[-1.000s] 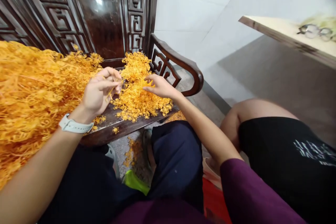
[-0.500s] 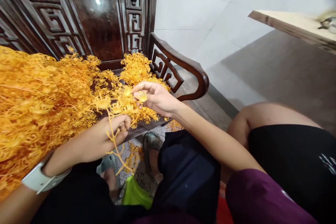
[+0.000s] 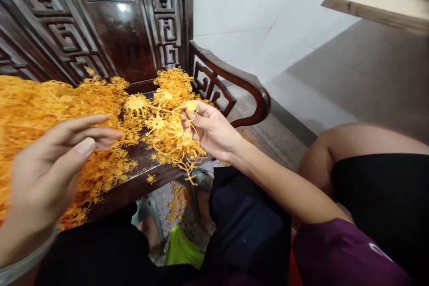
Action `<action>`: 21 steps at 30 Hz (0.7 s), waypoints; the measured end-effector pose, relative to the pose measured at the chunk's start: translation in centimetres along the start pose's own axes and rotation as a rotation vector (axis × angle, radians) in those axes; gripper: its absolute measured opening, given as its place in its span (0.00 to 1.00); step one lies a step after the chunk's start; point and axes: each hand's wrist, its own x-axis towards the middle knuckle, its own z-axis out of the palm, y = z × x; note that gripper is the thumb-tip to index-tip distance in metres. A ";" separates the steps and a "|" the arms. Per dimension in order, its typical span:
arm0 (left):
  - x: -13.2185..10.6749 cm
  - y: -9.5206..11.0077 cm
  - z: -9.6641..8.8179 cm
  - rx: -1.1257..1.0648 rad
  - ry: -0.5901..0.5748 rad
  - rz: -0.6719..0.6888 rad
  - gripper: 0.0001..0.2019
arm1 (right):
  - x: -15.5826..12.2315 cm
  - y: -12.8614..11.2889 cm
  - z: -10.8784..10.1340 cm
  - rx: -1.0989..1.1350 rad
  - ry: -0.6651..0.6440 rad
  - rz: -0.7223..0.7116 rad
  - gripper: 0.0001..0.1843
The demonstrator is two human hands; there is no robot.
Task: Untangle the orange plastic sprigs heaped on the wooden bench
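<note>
My right hand (image 3: 211, 127) pinches a yellow-orange plastic flower sprig (image 3: 157, 121), a branched stem with several spiky, star-shaped blossoms. Its thin stem end dangles below my fingers, over the bench's front edge. On the left, my left hand (image 3: 56, 165) hovers in front of a big heap of orange plastic sprigs (image 3: 23, 111), empty, with fingers stretched out and thumb apart. Behind the held sprig lies a smaller pile of loose orange pieces (image 3: 174, 80) beside the armrest. One single blossom (image 3: 151, 179) rests near the seat's front edge.
The dark carved wooden bench (image 3: 130, 187) has a curved armrest (image 3: 254, 91) on the right. Fallen orange pieces (image 3: 177, 201) lie on the floor by my feet, near a bright green object (image 3: 184, 250). A board (image 3: 378, 11) juts in at upper right; another person's knee (image 3: 355, 143) is close.
My left hand has left the sprig and moved left toward the large heap, its fingers opening out. The sprig stays in my right hand, its stem now swung to the right.
</note>
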 end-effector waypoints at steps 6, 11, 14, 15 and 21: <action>-2.7 2.4 7.5 -0.189 -0.134 -0.031 0.14 | -2.2 5.1 3.7 -0.126 -0.131 0.009 0.13; -2.2 1.6 7.7 -0.256 -0.027 -0.066 0.16 | -1.6 3.4 3.1 -0.521 -0.260 -0.118 0.07; -1.8 1.1 7.5 -0.239 -0.071 -0.103 0.17 | -0.6 1.4 2.3 -0.539 -0.236 -0.249 0.04; -1.7 1.0 7.6 -0.231 -0.115 -0.130 0.17 | -0.4 1.0 2.1 -0.517 -0.248 -0.273 0.05; -0.8 0.2 8.8 -0.063 -0.356 -0.118 0.23 | 0.9 1.0 1.1 -0.622 -0.321 -0.228 0.13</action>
